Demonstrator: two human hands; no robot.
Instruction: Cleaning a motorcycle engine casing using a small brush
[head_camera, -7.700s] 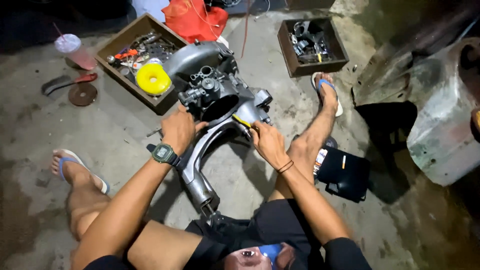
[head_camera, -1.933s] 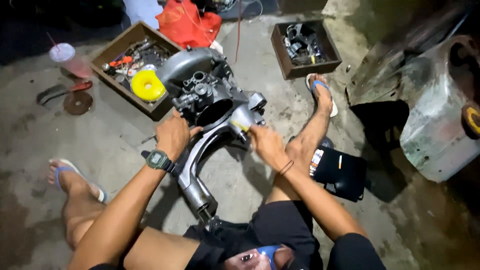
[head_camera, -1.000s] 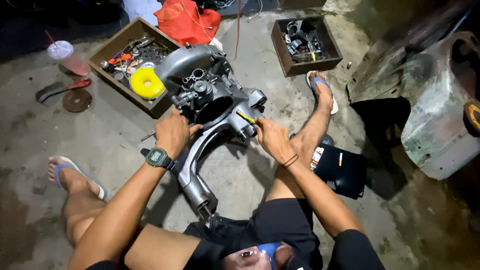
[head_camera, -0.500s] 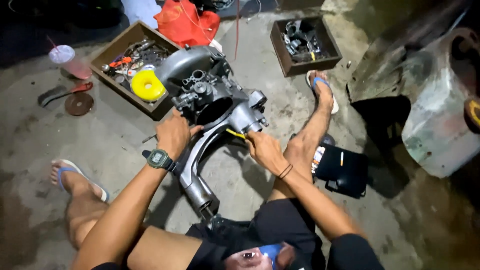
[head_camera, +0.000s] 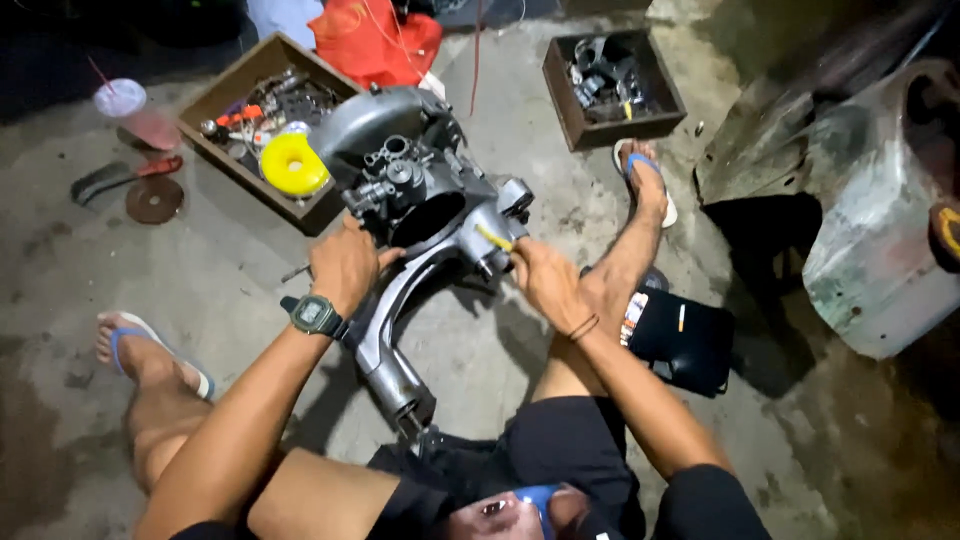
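Engine casing (head_camera: 420, 215) on concrete floor (head_camera: 100, 270) between legs; left hand (head_camera: 345, 265) closed around its arm; right hand (head_camera: 545, 280) pinching yellow-handled tool (head_camera: 493, 238) against it; wooden parts tray (head_camera: 250, 130) just behind, black pouch (head_camera: 685, 335) beside right leg.

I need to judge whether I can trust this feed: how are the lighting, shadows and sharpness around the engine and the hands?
Head view: light falls on the middle, so the engine casing, left hand and right hand are lit and fairly sharp; the yellow-handled tool is small and soft; the frame's top-left and right-hand corners sink into dark shadow; slight wide-angle bending at the edges.
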